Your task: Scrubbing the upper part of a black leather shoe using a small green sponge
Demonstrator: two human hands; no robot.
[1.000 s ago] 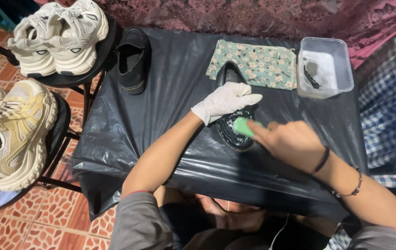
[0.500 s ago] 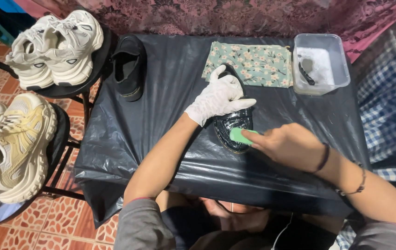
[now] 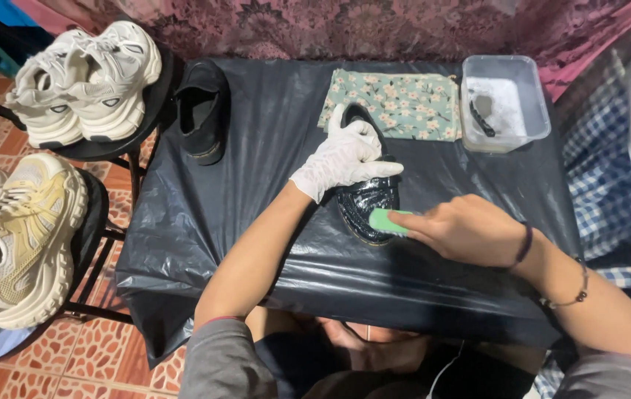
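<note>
Taking the glossy black shoe (image 3: pixel 367 203) at the middle of the worktop (image 3: pixel 256 222) as the landmark: far to its left, off the worktop, a cream and yellow sneaker (image 3: pixel 12 244) lies on a dark stool, and up-left of that a pair of white sneakers (image 3: pixel 83 77) sits on another stool. Nearer, to the shoe's upper left on the black plastic covering, stands a second black shoe (image 3: pixel 201 111), apart from the first. The left hand (image 3: pixel 345 159), in a white glove, lies flat over the upper part of the landmark shoe, fingers spread and pressing it down rather than closed round it. Just behind the shoe a green floral cloth (image 3: pixel 396 103) is spread flat, the shoe's far end overlapping its edge. At the shoe's near right side the bare right hand (image 3: pixel 470 229) is closed on a small green sponge (image 3: pixel 385 220), whose tip touches the shoe's wet-looking toe. To the upper right of the shoe, a clear plastic tub (image 3: pixel 507 137) holds whitish foam and a small dark brush. The step in hand looks like scrubbing the toe with the sponge; a next stroke would call for the gloved hand holding the shoe firm while the sponge works round the rim.
</note>
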